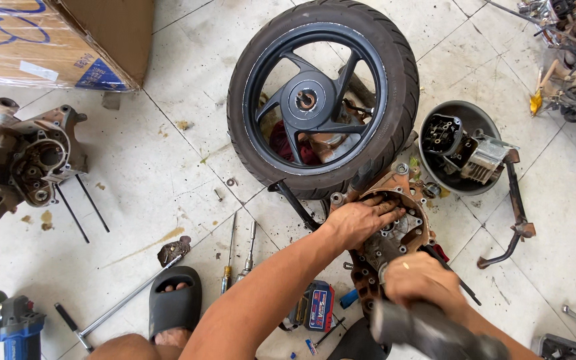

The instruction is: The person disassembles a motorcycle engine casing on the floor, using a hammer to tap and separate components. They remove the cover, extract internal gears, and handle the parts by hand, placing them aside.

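1. Low in the frame, the right hand [416,280] is closed tight around a dark grey tool handle [435,331]. The tool is blurry, so I cannot tell what kind it is.
2. Just above it, the left hand [361,219] lies flat on the rusty engine case [395,230]. Its fingers [387,208] are spread out and press down. They hold nothing.
3. The engine case sits on the floor, right of the middle, touching the bottom of the wheel. It looks already opened up, with its inside showing. I think the work on it is still going.
4. A foot in a black sandal [175,305], a blue grinder [11,327], a long T-shaped wrench [111,310] and a screwdriver [229,257] lie lower left.
5. More engine bits are out: another engine case half [25,160] at the left, and a grey bowl [478,115] of parts at the right.
6. The black wheel [321,97] lies top middle.
7. The floor [148,173] is pale tile with oil stains. A cardboard box [61,40] sits upper left.
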